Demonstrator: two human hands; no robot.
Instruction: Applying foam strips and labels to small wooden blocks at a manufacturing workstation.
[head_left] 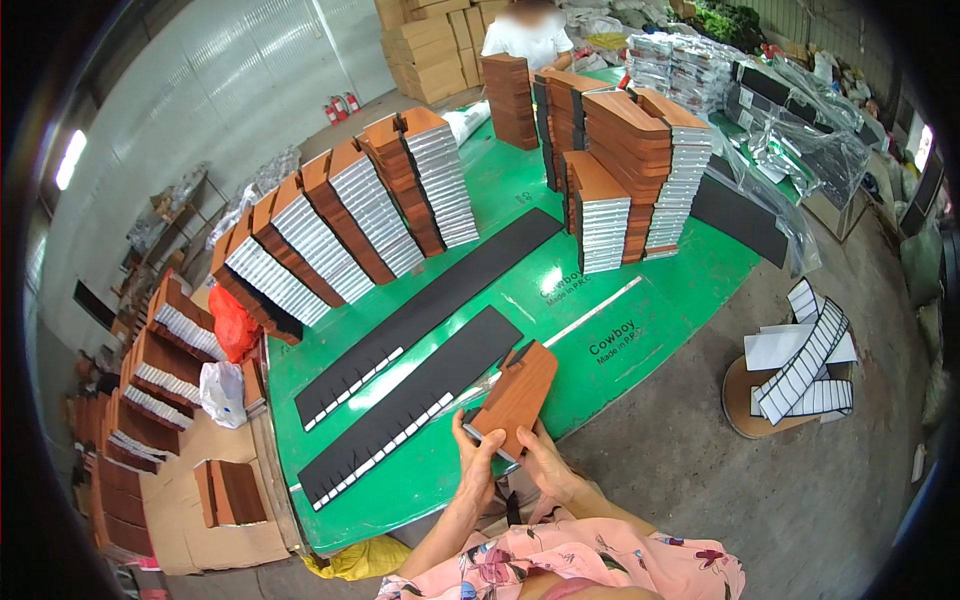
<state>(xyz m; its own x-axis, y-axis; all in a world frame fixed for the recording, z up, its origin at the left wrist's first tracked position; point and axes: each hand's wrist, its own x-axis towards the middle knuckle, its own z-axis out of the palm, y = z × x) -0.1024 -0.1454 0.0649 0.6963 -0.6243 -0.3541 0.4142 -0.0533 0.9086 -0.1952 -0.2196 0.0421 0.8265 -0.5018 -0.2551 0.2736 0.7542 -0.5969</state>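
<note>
My left hand [476, 462] and my right hand [548, 468] grip the near end of a brown wood-grain panel [522, 390], one on each side. The panel is tilted above the table's front edge and has a dark notch at its far end and a pale edge. It may be a single piece or a small stack; I cannot tell. Just left of it, a long black strip [415, 405] lies on the green table [480, 355], with a row of small white tabs along its near edge. Beyond lies a longer black strip [430, 305] with similar tabs.
Tall stacks of brown panels [345, 215] line the table's left side; more stacks [630, 150] stand at the far right. A person [528, 40] is behind the table. To the right, a round stool [745, 400] bears curled label strips [815, 360]. Cardboard [195, 510] lies left.
</note>
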